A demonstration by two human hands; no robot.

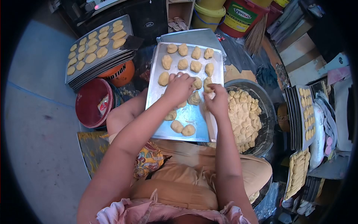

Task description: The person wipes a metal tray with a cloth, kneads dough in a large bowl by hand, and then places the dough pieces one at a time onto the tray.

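A metal baking tray (153, 93) lies across my lap with rows of rounded yellow dough balls (182, 64) on it. My left hand (179, 87) is over the middle of the tray, fingers curled against a dough ball (197, 83) and partly hiding what lies under the palm. At the tray's right side, my right hand (218, 99) has thumb and fingers closed around a dough ball (207, 84); a pale bit shows between the fingers. Below the hands, two dough balls (182, 128) touch each other near the tray's front edge.
A large dark basin (270, 112) full of dough pieces (244, 115) stands at my right. Stacked trays of flattened dough (97, 43) are at upper left, above a red bucket (84, 100). More loaded trays (306, 115) stand far right. Buckets (238, 16) and a broom (256, 35) are behind.
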